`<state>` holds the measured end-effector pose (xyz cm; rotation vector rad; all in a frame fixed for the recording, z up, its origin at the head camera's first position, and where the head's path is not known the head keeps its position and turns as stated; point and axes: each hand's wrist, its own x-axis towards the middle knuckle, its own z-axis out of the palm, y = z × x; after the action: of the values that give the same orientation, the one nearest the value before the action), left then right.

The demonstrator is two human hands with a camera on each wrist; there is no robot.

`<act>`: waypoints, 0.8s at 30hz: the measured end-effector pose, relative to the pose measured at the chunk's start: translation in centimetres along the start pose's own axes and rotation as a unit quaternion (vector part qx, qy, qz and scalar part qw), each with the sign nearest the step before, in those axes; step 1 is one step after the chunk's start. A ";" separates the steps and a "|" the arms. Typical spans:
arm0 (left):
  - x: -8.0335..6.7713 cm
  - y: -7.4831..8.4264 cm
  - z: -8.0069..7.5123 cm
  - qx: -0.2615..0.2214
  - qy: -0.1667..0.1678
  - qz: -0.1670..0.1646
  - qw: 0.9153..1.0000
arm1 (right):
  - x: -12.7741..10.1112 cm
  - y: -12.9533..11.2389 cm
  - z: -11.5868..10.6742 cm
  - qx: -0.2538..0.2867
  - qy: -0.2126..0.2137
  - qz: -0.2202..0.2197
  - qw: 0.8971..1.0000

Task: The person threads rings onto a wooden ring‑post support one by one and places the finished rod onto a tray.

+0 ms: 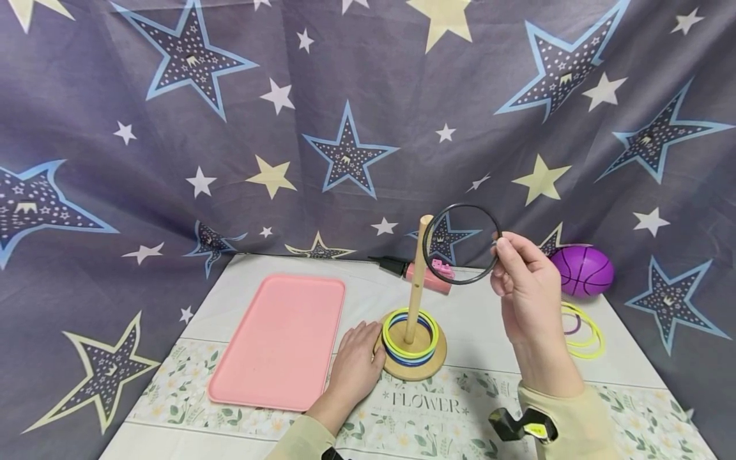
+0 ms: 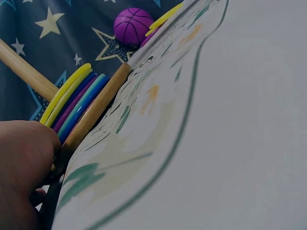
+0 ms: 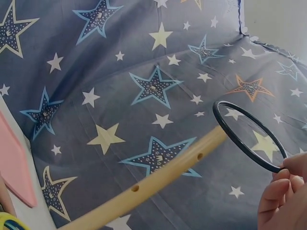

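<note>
Right hand (image 1: 526, 287) is pinching a black ring (image 1: 462, 243) by its right edge between thumb and fingertips (image 3: 278, 191), so the grip is closed on the ring. Ring is held upright in the air, its left side lying at the top of the wooden peg (image 1: 416, 281); can't tell whether the peg tip is through it.

Left hand (image 1: 356, 364) is resting on the surface (image 1: 494, 319) with relaxed fingers against the left edge of the round wooden base (image 1: 425, 370), holding nothing. Left wrist view is showing the hand touching the base rim (image 2: 93, 115).

Stacked rings (image 1: 410, 335) are sitting on the base around the peg: yellow on top, blue and purple under it.

Pink tray (image 1: 282, 338) is lying just left of the left hand. Loose yellow and purple rings (image 1: 581, 329) are lying on the surface to the right, near a purple ball (image 1: 582, 271). A pink tool with a black tip (image 1: 411, 271) is lying behind the peg.

Readable text: "FLOWER" printed on the surface cloth (image 1: 425, 404) in front of the base.
</note>
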<state>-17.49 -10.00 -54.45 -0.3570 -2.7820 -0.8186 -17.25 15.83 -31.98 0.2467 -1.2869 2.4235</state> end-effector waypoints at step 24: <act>-0.1 0.2 -0.1 -0.007 0.004 0.000 1.000 | 0.8 3.5 1.5 -0.046 -0.013 0.037 0.998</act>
<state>-17.36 -9.92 -54.33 -0.3545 -2.7704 -0.8381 -19.50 13.07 -33.53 0.2092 -1.4388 2.4208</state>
